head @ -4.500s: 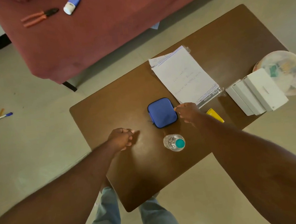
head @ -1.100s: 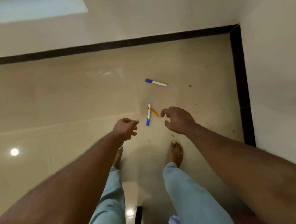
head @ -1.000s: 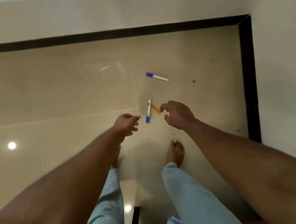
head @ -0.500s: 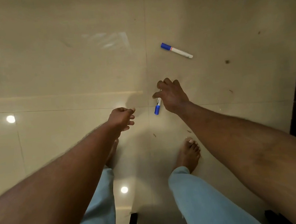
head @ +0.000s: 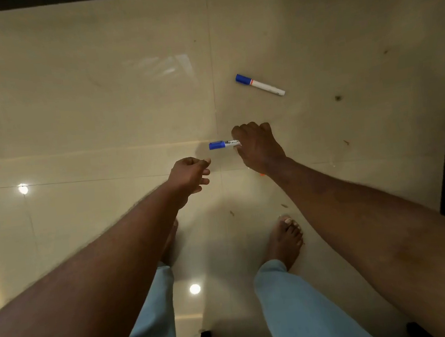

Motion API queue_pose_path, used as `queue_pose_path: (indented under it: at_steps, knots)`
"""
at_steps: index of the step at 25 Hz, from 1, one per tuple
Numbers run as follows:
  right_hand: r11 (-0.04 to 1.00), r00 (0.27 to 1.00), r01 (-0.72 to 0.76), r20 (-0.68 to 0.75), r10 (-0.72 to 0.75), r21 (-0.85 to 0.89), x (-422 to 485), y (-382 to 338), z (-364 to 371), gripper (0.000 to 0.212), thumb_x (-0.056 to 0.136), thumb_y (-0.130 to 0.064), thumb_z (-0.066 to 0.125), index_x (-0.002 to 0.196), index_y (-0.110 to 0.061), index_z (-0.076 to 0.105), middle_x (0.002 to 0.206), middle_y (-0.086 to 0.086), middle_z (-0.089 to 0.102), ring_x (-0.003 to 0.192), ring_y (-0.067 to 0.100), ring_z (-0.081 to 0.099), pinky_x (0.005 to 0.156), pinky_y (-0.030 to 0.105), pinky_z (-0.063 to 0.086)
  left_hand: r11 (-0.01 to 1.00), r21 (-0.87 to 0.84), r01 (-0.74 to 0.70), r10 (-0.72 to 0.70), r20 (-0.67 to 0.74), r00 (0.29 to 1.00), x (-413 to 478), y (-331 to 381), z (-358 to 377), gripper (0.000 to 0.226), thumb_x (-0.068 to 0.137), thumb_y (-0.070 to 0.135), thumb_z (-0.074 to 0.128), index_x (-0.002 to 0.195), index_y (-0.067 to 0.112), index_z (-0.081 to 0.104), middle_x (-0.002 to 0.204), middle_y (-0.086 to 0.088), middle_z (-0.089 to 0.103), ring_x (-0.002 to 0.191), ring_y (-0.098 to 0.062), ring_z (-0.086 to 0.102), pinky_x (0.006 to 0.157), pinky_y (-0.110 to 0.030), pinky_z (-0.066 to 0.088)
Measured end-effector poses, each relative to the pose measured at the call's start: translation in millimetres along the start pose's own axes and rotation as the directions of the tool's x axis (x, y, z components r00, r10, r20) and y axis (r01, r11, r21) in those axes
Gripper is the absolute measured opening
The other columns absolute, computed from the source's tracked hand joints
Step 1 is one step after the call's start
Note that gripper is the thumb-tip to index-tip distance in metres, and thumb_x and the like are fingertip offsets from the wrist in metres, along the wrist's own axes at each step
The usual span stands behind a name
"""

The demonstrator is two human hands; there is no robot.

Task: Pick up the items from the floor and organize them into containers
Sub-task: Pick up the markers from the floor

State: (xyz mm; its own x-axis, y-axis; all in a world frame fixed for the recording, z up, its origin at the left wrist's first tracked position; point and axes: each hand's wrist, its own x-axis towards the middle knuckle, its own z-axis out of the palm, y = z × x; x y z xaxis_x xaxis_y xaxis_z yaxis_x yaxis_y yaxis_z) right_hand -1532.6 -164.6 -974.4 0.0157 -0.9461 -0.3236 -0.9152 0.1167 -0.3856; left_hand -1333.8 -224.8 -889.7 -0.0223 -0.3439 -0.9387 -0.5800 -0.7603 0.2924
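Head view: left hand (head: 189,176) loosely curled, empty, just left of and below the held marker (head: 223,144). Right hand (head: 259,146) fisted around that marker, blue cap sticking out left. Second marker (head: 259,84) lies on floor (head: 98,99), above-right of right hand, apart.

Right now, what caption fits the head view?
Right hand grips a blue-capped marker; a second marker lies on the tiled floor.
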Motion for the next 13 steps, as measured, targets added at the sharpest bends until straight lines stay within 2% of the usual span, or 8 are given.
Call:
queue_pose_path:
  at_steps: [2, 6, 10, 13]
  knots:
    - [0.993, 0.992, -0.112, -0.057, 0.113, 0.022, 8, 11, -18, 0.029, 0.083, -0.008, 0.056, 0.112, -0.008, 0.055, 0.079, 0.007, 0.060, 0.071, 0.033, 0.059, 0.072, 0.042, 0.040, 1.000, 0.003, -0.002, 0.002, 0.031, 1.000, -1, 7, 9, 0.035, 0.097, 0.037, 0.062, 0.116, 0.007, 0.063, 0.100, -0.003, 0.069, 0.082, -0.019, 0.066, 0.071, -0.030, 0.045]
    - [0.939, 0.932, -0.338, -0.120, 0.342, 0.056, 36, 55, -40, 0.041, 0.089, -0.025, 0.058, 0.126, -0.011, 0.049, 0.097, 0.009, 0.068, 0.086, 0.034, 0.065, 0.077, 0.042, 0.046, 0.999, -0.010, -0.033, 0.033, 0.051, 0.998, 8, 16, 23, 0.039, 0.097, 0.037, 0.063, 0.119, 0.006, 0.062, 0.098, -0.001, 0.069, 0.082, -0.019, 0.066, 0.071, -0.031, 0.046]
    - [0.937, 0.926, -0.344, -0.142, 0.348, 0.054, 53, 80, -40, 0.046, 0.093, -0.031, 0.061, 0.138, -0.026, 0.050, 0.110, 0.004, 0.069, 0.100, 0.029, 0.065, 0.086, 0.043, 0.045, 0.999, -0.021, -0.047, 0.048, 0.041, 0.998, 25, 17, 28, 0.041, 0.097, 0.039, 0.063, 0.120, 0.005, 0.062, 0.099, -0.002, 0.069, 0.083, -0.019, 0.067, 0.073, -0.031, 0.047]
    - [0.931, 0.925, -0.364, -0.113, 0.363, 0.012, 58, 85, -28, 0.051, 0.096, -0.030, 0.061, 0.145, -0.029, 0.050, 0.114, 0.005, 0.066, 0.103, 0.029, 0.063, 0.088, 0.043, 0.041, 1.000, -0.011, -0.010, 0.010, 0.043, 0.999, 35, 8, 30, 0.040, 0.096, 0.040, 0.064, 0.118, 0.008, 0.063, 0.097, -0.001, 0.070, 0.082, -0.019, 0.067, 0.072, -0.030, 0.047]
